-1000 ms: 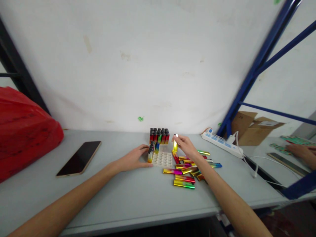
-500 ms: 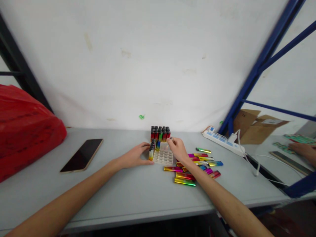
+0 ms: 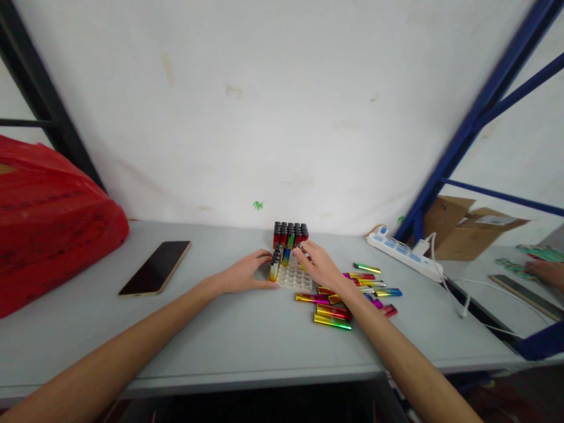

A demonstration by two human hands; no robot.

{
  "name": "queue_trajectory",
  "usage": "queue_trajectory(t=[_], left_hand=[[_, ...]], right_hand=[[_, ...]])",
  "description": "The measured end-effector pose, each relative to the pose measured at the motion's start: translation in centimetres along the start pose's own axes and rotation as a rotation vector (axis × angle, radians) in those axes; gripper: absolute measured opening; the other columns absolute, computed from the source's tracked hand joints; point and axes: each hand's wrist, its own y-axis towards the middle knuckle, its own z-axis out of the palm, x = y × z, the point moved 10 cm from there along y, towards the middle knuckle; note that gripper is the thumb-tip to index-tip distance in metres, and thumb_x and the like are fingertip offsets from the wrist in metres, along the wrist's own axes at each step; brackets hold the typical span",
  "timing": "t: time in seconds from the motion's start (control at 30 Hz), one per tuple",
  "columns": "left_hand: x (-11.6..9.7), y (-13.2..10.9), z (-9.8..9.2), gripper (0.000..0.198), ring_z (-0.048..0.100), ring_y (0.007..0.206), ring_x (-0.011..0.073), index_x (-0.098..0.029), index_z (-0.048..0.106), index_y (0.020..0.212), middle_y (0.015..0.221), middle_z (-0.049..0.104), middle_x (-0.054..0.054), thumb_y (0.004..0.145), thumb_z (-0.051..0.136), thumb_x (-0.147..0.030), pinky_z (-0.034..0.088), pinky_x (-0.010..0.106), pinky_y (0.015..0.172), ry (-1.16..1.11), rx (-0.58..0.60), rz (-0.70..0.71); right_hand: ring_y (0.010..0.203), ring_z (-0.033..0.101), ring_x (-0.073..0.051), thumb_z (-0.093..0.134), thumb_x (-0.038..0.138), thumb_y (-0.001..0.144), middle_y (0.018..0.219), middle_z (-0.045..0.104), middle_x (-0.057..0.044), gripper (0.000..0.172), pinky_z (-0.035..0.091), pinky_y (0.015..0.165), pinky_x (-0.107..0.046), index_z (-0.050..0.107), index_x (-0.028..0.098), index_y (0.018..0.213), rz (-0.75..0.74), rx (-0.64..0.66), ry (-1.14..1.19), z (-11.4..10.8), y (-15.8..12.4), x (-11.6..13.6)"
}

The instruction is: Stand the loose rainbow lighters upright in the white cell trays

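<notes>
A pale tray [image 3: 296,278] with rows of round holes lies on the table in front of me. Along its left side stands a row of lighters [image 3: 275,269], upright with black tops, and a blue and yellow lighter [image 3: 286,256] is beside them. My left hand [image 3: 244,272] grips the tray's left edge, thumb at the front and fingers behind. Above the tray's back right part, my right hand [image 3: 321,265] pinches a lighter, mostly hidden by the fingers. Many shiny coloured lighters [image 3: 332,321] lie loose to the right, partly under my right forearm.
A block of upright red lighters [image 3: 289,234] stands behind the tray. Left are a phone [image 3: 156,267] and a red plastic bag [image 3: 57,226]. A power strip [image 3: 403,254], a cardboard box [image 3: 473,235] and blue rack posts are right. Another person's hand [image 3: 546,271] shows far right.
My right hand has moved slightly left, further over the tray's back holes, with the lighter. My left hand stays at the tray's edge. The whole view has shifted a little.
</notes>
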Motion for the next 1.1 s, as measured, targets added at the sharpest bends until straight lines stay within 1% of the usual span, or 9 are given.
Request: queue_trajectory(t=[0.17,0.33,0.5,0.67,0.77,0.83,0.93,1.03,1.1], left_hand=[[0.0,0.0,0.1,0.073,0.060,0.140,0.0352,-0.022,0.066,0.143,0.150,0.063,0.012,0.085,0.082,-0.064,0.049,0.042,0.120,-0.006,0.014,0.005],[0.1,0.0,0.2,0.073,0.059,0.141,0.0356,-0.021,0.067,0.142,0.151,0.062,0.014,0.085,0.083,-0.063,0.047,0.042,0.121,0.007,0.015,0.000],[-0.2,0.1,0.1,0.072,0.059,0.140,0.0353,-0.022,0.067,0.143,0.151,0.063,0.012,0.086,0.082,-0.063,0.047,0.042,0.121,-0.002,0.001,0.029],[0.0,0.1,0.2,0.074,0.059,0.140,0.0361,-0.020,0.068,0.142,0.150,0.063,0.014,0.086,0.081,-0.066,0.047,0.042,0.121,0.008,0.011,0.025],[0.1,0.1,0.2,0.074,0.060,0.139,0.0364,-0.019,0.067,0.141,0.150,0.063,0.014,0.085,0.081,-0.066,0.048,0.042,0.120,0.020,0.009,0.012],[0.1,0.1,0.2,0.073,0.060,0.140,0.0364,-0.019,0.067,0.140,0.151,0.062,0.014,0.086,0.080,-0.066,0.048,0.041,0.120,0.034,0.012,0.005],[0.0,0.1,0.2,0.073,0.058,0.141,0.0366,-0.018,0.067,0.139,0.152,0.061,0.014,0.086,0.080,-0.067,0.048,0.040,0.119,0.049,0.021,0.004],[-0.1,0.1,0.3,0.075,0.058,0.142,0.0368,-0.016,0.067,0.139,0.153,0.060,0.016,0.086,0.080,-0.067,0.048,0.040,0.119,0.046,0.032,0.001],[-0.1,0.1,0.3,0.075,0.057,0.143,0.0368,-0.015,0.066,0.139,0.153,0.060,0.017,0.086,0.080,-0.067,0.047,0.040,0.120,0.044,0.039,0.001]], right_hand=[[0.066,0.060,-0.019,0.040,0.064,0.111,0.068,0.061,0.000,0.052,0.042,0.070,-0.031,0.048,0.025,0.077,0.009,0.069,-0.113,0.7,0.0,0.0],[0.071,0.069,-0.020,0.046,0.055,0.113,0.077,0.073,-0.004,0.044,0.045,0.072,-0.029,0.054,0.024,0.084,0.029,0.080,-0.094,1.6,0.4,-0.4],[0.081,0.071,-0.021,0.057,0.038,0.112,0.089,0.077,-0.009,0.028,0.046,0.075,-0.029,0.061,0.020,0.090,-0.021,0.171,-0.309,3.0,0.7,0.4],[0.086,0.073,-0.022,0.061,0.047,0.110,0.098,0.079,-0.012,0.033,0.045,0.075,-0.028,0.069,0.017,0.098,0.044,0.212,-0.538,2.6,0.6,0.8],[0.084,0.071,-0.020,0.058,0.050,0.111,0.093,0.079,-0.009,0.037,0.044,0.076,-0.028,0.071,0.018,0.099,0.011,0.228,-0.472,1.2,0.3,0.6],[0.084,0.071,-0.020,0.051,0.045,0.114,0.093,0.079,-0.008,0.036,0.045,0.078,-0.028,0.073,0.018,0.104,0.003,0.183,-0.412,-1.2,0.0,-0.4],[0.086,0.071,-0.021,0.058,0.034,0.110,0.098,0.080,-0.009,0.026,0.048,0.082,-0.030,0.076,0.017,0.102,0.026,0.181,-0.373,-4.7,-0.8,-3.0],[0.089,0.074,-0.022,0.066,0.035,0.104,0.099,0.082,-0.009,0.022,0.052,0.082,-0.030,0.078,0.018,0.097,0.127,0.242,-0.313,-6.7,-1.9,-5.6],[0.088,0.075,-0.023,0.068,0.042,0.103,0.096,0.082,-0.009,0.026,0.053,0.080,-0.031,0.077,0.018,0.097,0.203,0.260,-0.297,-6.9,-2.4,-6.4]])
